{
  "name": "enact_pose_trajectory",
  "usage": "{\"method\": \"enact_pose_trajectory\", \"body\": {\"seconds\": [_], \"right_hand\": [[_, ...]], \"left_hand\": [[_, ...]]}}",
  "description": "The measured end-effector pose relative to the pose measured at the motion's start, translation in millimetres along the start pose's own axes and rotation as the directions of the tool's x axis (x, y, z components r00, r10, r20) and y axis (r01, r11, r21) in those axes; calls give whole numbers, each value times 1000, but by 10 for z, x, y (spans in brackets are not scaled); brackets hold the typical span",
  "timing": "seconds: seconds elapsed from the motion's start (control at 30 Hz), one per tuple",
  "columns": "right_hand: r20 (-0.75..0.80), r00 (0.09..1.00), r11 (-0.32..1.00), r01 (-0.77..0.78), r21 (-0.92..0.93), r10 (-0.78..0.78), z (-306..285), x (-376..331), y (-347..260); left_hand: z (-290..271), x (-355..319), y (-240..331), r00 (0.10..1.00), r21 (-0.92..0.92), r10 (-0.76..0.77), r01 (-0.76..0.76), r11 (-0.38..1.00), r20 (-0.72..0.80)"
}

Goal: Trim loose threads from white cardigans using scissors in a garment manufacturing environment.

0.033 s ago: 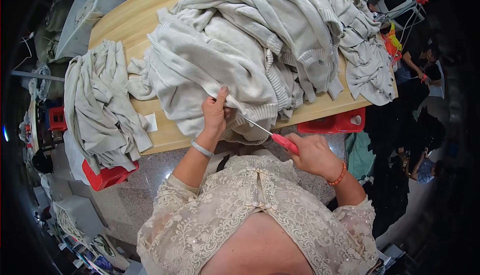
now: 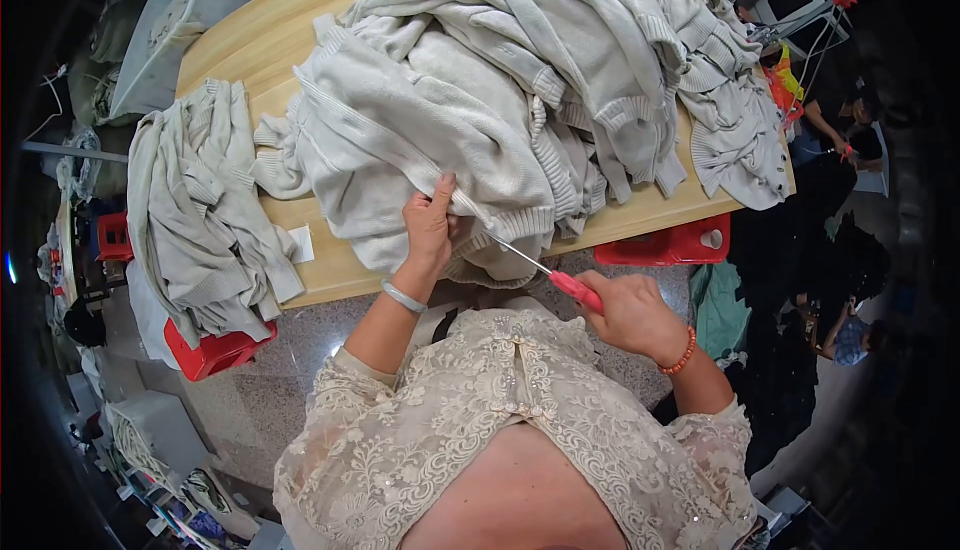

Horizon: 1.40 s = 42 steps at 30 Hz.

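Note:
A cream knit sweater [image 2: 400,115] lies over the near edge of the table, with its ribbed hem toward me. My left hand [image 2: 431,228] pinches a seam of it, thumb on top. My right hand [image 2: 640,315] is closed round the pink handle of a thin metal-shafted tool [image 2: 576,291]. The shaft slants up and left, and its tip meets the knit just right of my left fingers. How the tip is shaped, I cannot make out. Heaped behind are more cream sweaters [image 2: 560,20].
Another cream garment pile [image 2: 205,200] drapes over the wooden table's [image 2: 240,35] left end. Red stools [image 2: 215,352] stand below, one more [image 2: 665,242] under the near edge. A white bin [image 2: 180,25] is at the far left. Another person [image 2: 835,120] sits at the right.
My right hand and the pink-handled tool have shifted slightly right and down, away from the left hand. The left hand and the sweater look the same.

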State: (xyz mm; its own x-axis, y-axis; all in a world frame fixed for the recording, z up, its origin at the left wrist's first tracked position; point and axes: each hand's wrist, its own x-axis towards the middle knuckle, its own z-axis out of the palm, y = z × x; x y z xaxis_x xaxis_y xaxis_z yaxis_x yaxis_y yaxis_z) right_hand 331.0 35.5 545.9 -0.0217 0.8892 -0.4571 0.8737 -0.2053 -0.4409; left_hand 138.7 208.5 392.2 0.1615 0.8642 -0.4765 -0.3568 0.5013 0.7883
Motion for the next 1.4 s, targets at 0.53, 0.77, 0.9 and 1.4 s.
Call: {"method": "enact_pose_trajectory", "body": {"seconds": [0.53,0.77,0.9,1.4], "right_hand": [[0,992,991,-125,47,125,102,-456,148],[-374,926,976,127,176,-53,203,-368,228],[-391,919,979,129,159,-58,263,-309,247],[-76,994,995,86,57,-82,259,11,74]], "left_hand": [[118,-345,-147,953,-99,-102,135,986,286],[5,-668,-100,962,211,68,-126,969,263],[238,-659,-193,926,342,348,-377,861,144],[-357,-388,-529,966,-96,-37,63,993,254]]}}
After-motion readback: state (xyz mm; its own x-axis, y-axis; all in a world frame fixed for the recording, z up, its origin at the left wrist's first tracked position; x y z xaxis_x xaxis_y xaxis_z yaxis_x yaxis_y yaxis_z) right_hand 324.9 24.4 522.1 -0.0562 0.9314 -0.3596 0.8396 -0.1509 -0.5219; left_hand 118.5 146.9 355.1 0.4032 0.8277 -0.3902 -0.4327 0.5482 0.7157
